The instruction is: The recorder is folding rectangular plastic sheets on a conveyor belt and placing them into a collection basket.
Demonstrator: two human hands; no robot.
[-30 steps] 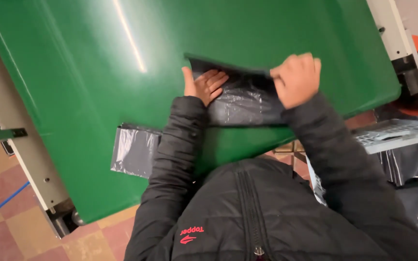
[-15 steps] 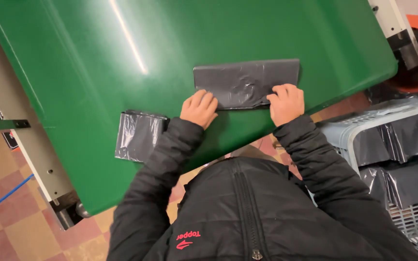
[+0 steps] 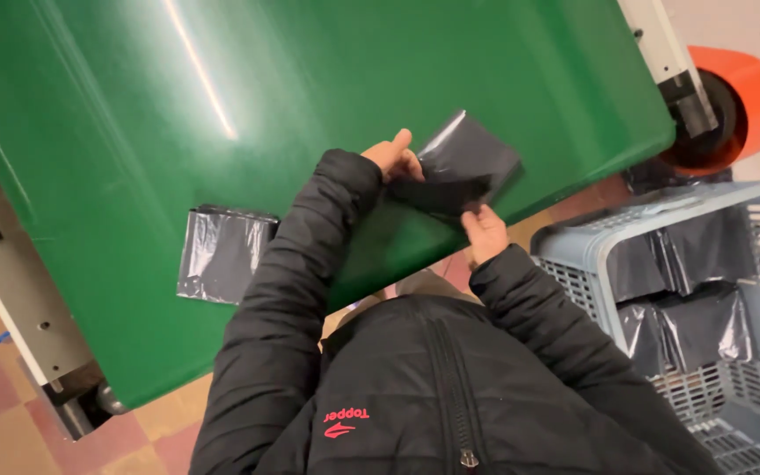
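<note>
Centre right of the frame: a folded black plastic bag is held above the edge of the green table. The left hand pinches its upper left edge; the right hand grips its lower edge from below. The bag's long axis slants from lower left to upper right. A second folded bag lies flat at centre left, nearer the left arm. A grey basket holding more bags stands at right.

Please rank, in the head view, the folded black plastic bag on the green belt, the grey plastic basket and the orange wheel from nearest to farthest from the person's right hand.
From the right hand:
1. Grey plastic basket, just to its right, by the belt edge.
2. Folded black plastic bag, lying flat on the green belt, off to the left past the left sleeve.
3. Orange wheel, at the upper right beyond the belt's corner, about as far as the bag.
</note>
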